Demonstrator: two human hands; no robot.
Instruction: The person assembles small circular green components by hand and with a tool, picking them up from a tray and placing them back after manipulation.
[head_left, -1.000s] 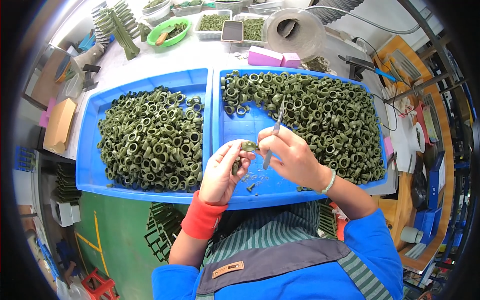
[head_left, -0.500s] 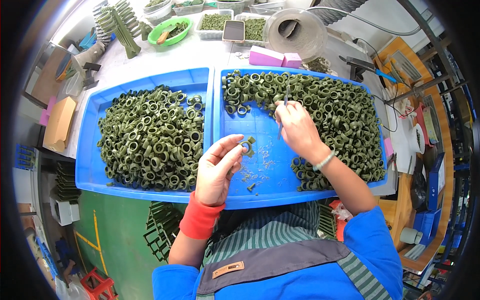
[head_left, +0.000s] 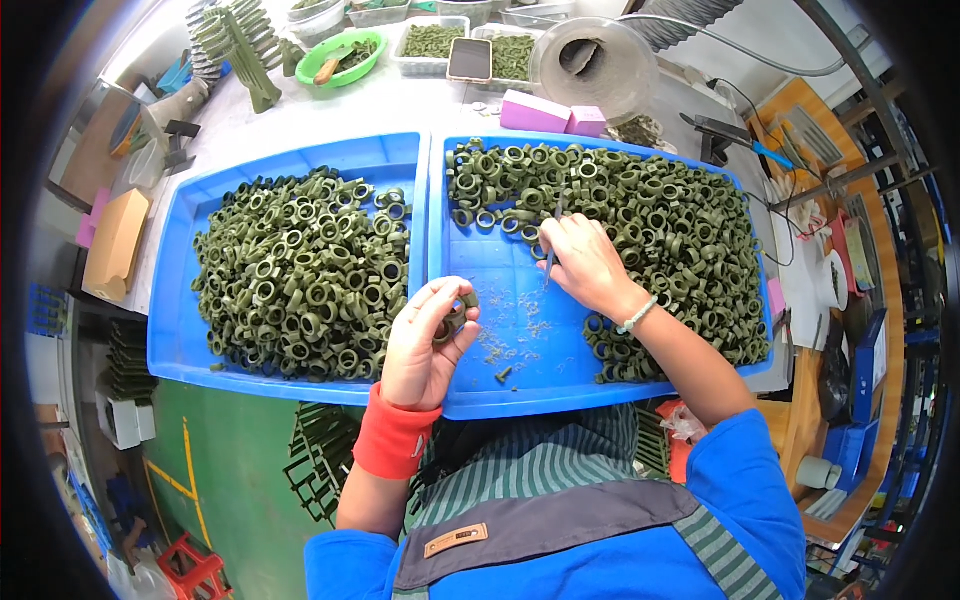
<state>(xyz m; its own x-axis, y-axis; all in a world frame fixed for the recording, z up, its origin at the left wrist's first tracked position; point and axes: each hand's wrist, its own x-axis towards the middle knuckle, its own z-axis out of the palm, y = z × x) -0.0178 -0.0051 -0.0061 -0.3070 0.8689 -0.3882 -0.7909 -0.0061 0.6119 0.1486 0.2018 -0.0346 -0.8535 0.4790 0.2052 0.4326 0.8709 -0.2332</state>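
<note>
My left hand (head_left: 425, 335), above the near left part of the right blue tray (head_left: 500, 262), pinches a dark green ring (head_left: 456, 318) between thumb and fingers. Part of that ring is hidden by the fingers. To its right, my right hand (head_left: 585, 258) is closed around a slim, pen-like metal tool (head_left: 551, 256) that points away from me. The tool and the ring are apart. Many similar green rings (head_left: 680, 250) are heaped along the far and right sides of this tray. Green shavings (head_left: 515, 325) and a small green pin-like scrap (head_left: 503, 374) lie on its bottom.
A second blue tray (head_left: 175, 270) on the left holds another heap of green rings (head_left: 300, 275). Behind the trays are pink blocks (head_left: 535, 112), a phone (head_left: 470, 60) on clear tubs, a green basin (head_left: 375, 45) and a wide translucent funnel-like vessel (head_left: 635, 75).
My left hand has drawn back a little to the left, and the ring has turned within its fingers. My right hand has shifted slightly left and nearer with the tool.
</note>
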